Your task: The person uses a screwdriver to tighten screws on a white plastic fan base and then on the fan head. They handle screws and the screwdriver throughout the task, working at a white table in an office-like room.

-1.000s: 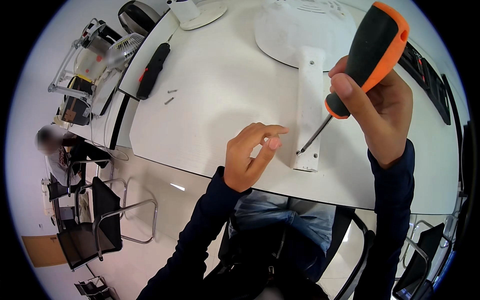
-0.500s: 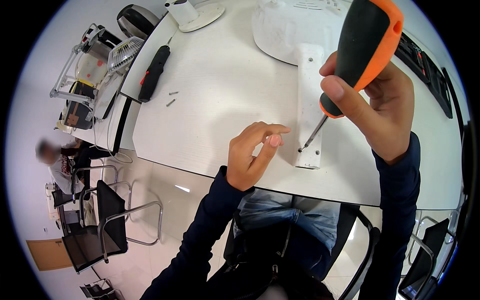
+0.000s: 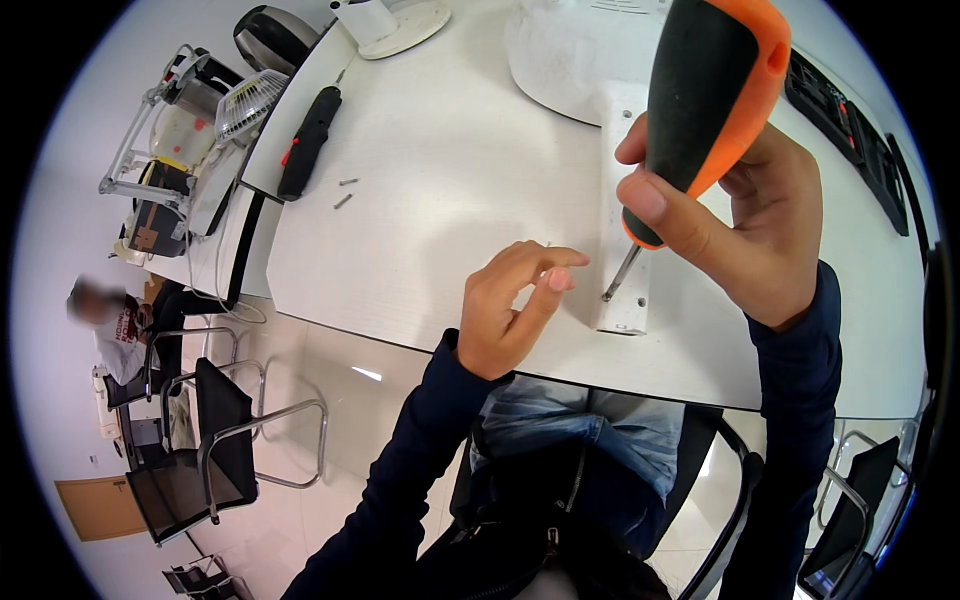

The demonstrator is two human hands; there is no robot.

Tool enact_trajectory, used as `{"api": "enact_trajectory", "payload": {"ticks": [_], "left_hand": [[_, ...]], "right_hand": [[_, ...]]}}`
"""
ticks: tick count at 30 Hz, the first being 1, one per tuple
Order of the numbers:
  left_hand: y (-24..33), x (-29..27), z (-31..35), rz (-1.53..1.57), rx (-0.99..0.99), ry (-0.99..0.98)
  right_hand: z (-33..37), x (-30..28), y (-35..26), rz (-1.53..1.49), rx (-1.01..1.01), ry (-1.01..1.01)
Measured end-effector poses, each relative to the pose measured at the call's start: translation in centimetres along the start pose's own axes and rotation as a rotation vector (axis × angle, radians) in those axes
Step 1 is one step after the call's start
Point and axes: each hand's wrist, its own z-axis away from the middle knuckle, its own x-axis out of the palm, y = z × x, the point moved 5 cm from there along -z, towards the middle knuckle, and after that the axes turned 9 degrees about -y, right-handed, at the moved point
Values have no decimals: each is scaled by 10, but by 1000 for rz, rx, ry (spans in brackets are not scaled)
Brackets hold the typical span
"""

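above the desk (image 3: 430, 150), the right grip (image 3: 745, 220) clasps an orange-and-black screwdriver (image 3: 705, 110), tip on a white bar (image 3: 634, 284); the left grip (image 3: 510, 310), loosely parted, is beside it

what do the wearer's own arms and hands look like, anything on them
Long, plain dark navy sleeves cover both forearms, the left sleeve and right sleeve alike, creased and reaching the wrists. The left hand and right hand are bare, without gloves.
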Motion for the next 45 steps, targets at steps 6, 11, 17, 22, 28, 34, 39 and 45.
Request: {"api": "enact_trajectory", "payload": {"ticks": [6, 11, 17, 22, 28, 34, 39, 45], "left_hand": [[-1, 0, 1, 15, -4, 4], [-1, 1, 1, 16, -7, 2], [1, 0, -1, 6, 4, 6], [4, -4, 1, 18, -24, 30], [60, -35, -20, -20, 299, 222], [122, -30, -61, -153, 699, 509], [126, -21, -68, -168, 648, 528], [122, -32, -64, -28, 631, 505]], "right_hand": [[-1, 3, -2, 39, -7, -27], [0, 4, -3, 80, 9, -47], [0, 4, -3, 75, -51, -25], [4, 6, -4, 142, -2, -2], [13, 9, -7, 242, 86, 72], [39, 12, 26, 270, 28, 274], [57, -1, 44, 109, 189, 86], [48, -7, 34, 8, 155, 178]]}}
